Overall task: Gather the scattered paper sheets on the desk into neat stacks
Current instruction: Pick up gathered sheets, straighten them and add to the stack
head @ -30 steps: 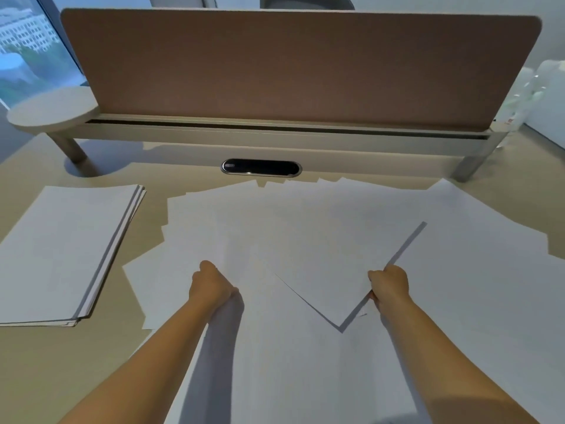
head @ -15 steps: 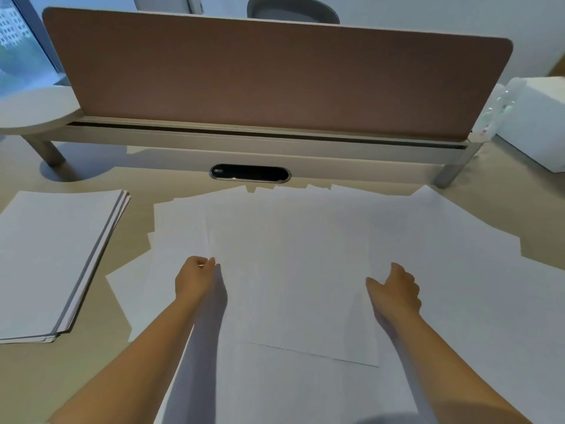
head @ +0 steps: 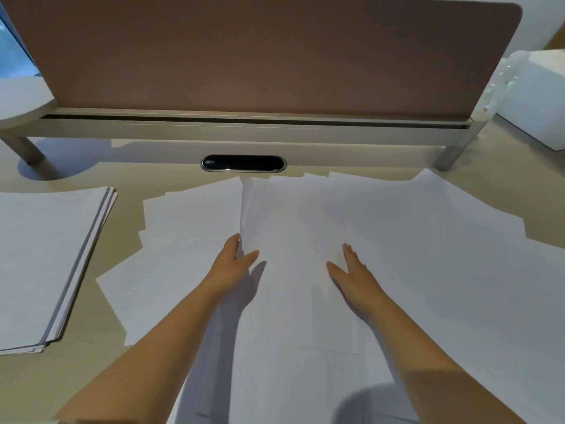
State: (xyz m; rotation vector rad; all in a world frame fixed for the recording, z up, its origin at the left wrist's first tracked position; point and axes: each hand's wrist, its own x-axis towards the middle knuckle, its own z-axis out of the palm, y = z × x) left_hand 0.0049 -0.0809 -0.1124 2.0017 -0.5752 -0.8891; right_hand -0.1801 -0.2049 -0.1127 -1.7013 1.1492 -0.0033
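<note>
Loose white paper sheets (head: 428, 270) lie fanned and overlapping across the middle and right of the beige desk (head: 91, 377). A neat stack of sheets (head: 46, 264) sits at the left. My left hand (head: 235, 261) holds the raised left edge of a top sheet (head: 290, 215), thumb on top and fingers along the edge. My right hand (head: 351, 270) rests flat on the same sheet, fingers straight and spread. The near ends of the sheets are hidden under my forearms.
A brown divider panel (head: 275, 56) on a metal rail closes off the far edge of the desk. A black oval cable port (head: 243, 163) sits just behind the sheets. A white box (head: 538, 96) stands at the far right, a round shelf (head: 18, 99) at the far left.
The tilted sheet held by both hands now lies square on the pile. Both hands moved inward and forward. The right hand let go and flattened; the left fist loosened onto the sheet's edge.
</note>
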